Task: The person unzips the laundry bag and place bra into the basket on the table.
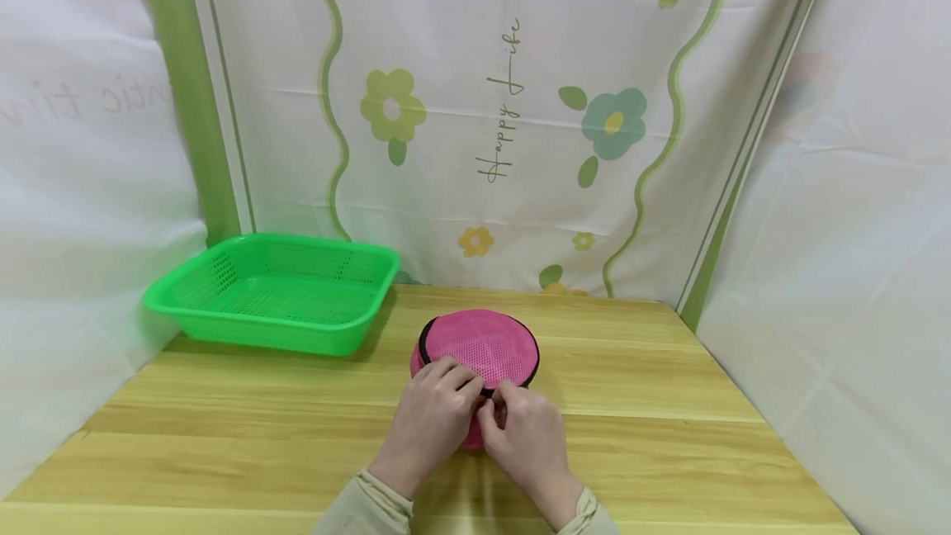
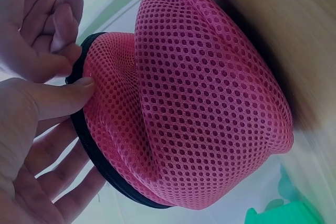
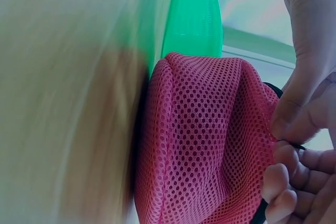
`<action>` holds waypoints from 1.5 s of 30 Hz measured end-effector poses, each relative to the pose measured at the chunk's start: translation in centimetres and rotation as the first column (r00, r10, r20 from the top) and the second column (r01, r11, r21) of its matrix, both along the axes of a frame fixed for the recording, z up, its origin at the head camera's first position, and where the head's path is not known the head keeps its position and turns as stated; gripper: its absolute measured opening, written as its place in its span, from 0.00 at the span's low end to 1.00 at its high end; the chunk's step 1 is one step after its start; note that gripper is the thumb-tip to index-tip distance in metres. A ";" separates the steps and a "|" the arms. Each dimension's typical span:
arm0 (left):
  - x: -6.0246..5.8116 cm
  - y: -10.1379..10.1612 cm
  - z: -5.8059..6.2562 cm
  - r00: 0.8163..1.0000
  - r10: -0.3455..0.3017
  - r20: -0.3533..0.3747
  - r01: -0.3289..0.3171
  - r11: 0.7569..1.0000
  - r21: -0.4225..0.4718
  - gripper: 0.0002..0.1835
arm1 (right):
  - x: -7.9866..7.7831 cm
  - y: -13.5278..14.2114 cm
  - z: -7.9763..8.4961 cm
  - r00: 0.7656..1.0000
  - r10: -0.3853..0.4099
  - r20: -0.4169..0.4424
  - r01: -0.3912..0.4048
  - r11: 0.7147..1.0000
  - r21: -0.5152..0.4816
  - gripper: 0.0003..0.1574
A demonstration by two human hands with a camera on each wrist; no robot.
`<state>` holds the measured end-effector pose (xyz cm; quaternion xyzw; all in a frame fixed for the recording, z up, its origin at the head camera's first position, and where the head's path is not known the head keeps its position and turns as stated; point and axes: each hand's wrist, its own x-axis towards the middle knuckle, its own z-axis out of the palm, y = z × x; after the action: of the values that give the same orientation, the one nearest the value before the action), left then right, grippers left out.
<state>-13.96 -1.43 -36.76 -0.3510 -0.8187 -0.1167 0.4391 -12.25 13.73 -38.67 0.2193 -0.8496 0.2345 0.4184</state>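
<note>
A pink mesh bag [image 1: 483, 345] with a black zip [image 2: 113, 179] round its round top stands on the wooden table [image 1: 631, 461]. My left hand [image 1: 434, 411] holds the near left of its rim; the left wrist view has the thumb [image 2: 63, 98] on the mesh and the other fingers spread behind the zip. Just beside it, my right hand [image 1: 527, 432] pinches the front edge at the zip with its fingers curled in. A small black end [image 3: 294, 144] shows between the fingertips in the right wrist view. The mesh side sags inward below the rim.
At the back left of the table sits a green plastic basket [image 1: 271, 329] with perforated walls. A white curtain [image 1: 446, 205] with flowers and lettering hangs behind the table, and white sheets [image 1: 839, 271] flank it on both sides.
</note>
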 end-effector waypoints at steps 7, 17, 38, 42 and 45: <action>0.1 -0.1 0.1 1.000 0.007 0.003 -0.007 1.000 0.000 0.04 | 0.1 0.0 -0.1 0.998 -0.051 0.043 0.050 0.998 0.028 0.19; 0.2 0.0 -0.1 1.000 -0.001 0.016 0.001 1.000 0.000 0.04 | 0.1 0.2 -0.1 0.996 -0.085 0.022 0.084 0.996 0.038 0.19; 0.1 -0.2 -0.1 1.000 -0.006 -0.010 0.006 1.000 0.007 0.05 | -0.1 0.5 0.2 0.994 -0.106 0.002 0.106 0.994 0.007 0.21; 0.1 -0.1 -0.1 1.000 -0.011 -0.006 0.011 1.000 0.010 0.05 | 0.0 0.5 0.2 0.994 -0.108 -0.001 0.108 0.994 0.003 0.22; 0.1 -0.1 -0.1 1.000 -0.015 -0.005 0.015 1.000 0.011 0.05 | 0.0 0.5 0.2 0.993 -0.115 0.000 0.115 0.993 -0.004 0.22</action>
<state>-13.86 -1.55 -36.87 -0.3552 -0.8143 -0.1235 0.4422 -12.25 14.26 -38.51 0.1693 -0.8603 0.2117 0.4318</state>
